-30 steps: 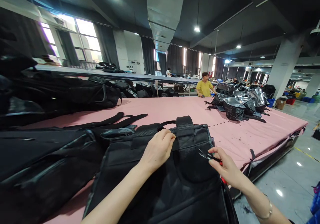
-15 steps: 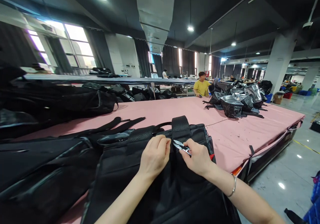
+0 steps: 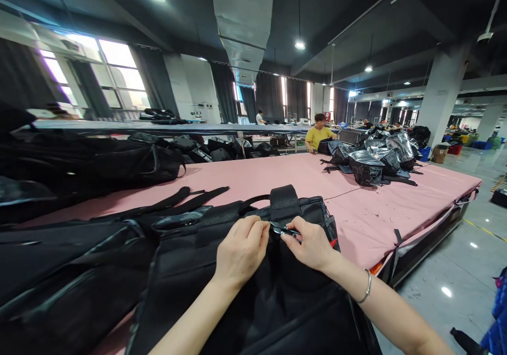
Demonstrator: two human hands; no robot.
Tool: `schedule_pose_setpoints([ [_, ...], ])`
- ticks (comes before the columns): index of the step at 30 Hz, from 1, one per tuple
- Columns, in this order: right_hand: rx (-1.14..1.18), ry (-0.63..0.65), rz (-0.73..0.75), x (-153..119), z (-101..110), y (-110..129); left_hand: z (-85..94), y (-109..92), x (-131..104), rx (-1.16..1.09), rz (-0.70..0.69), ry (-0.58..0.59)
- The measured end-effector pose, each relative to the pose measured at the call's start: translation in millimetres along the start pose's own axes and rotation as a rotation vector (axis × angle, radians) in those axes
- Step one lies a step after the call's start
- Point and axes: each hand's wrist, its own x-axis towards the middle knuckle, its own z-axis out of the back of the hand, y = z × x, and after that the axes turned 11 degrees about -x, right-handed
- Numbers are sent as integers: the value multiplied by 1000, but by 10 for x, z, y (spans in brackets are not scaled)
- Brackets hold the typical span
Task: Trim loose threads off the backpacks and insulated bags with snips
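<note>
A black backpack (image 3: 222, 281) lies in front of me, its padded shoulder straps (image 3: 284, 201) at the far end. My right hand (image 3: 311, 244) is closed around a pair of thread snips (image 3: 280, 229), whose metal blades point left, close to the fingertips of my other hand. Pinched together just above the bag's fabric, the fingers of my left hand (image 3: 242, 246) hide whatever they grip; it is too small to make out. The blade tips almost meet the left fingertips near the base of the strap.
Another black bag (image 3: 67, 281) lies at my left, with more black bags (image 3: 99, 159) heaped behind. Pink cloth (image 3: 364, 228) covers the table. A person in yellow (image 3: 319, 133) stands at its far side beside a pile of silver-lined bags (image 3: 368, 165).
The snips have turned flatter and their tips have moved close to my left fingertips. Both hands stay near the strap base. The person in yellow has lowered a bag onto the table.
</note>
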Motion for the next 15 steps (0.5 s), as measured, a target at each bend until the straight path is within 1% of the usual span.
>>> schedule_pose_setpoints([
  [2,-29,1,28,10,-16,-21,18,-11,21,19,-16,26],
  [5,-140,-4,76,28,-42,-5,31,-32,49,68,-56,64],
  [7,-150,-28,82,35,-66,10,26,-38,50,88,-55,73],
  [9,-63,-78,50,30,-94,-3,17,-30,31,79,-20,47],
  [11,108,-159,-33,13,-125,-58,15,-22,2,11,46,-5],
  [13,301,-271,-161,-12,-163,-151,31,-37,-15,-124,122,-50],
  [14,384,-323,-227,-26,-186,-206,46,-59,-14,-214,156,-48],
  [15,446,-362,-282,-40,-212,-262,61,-92,-6,-319,177,-19],
])
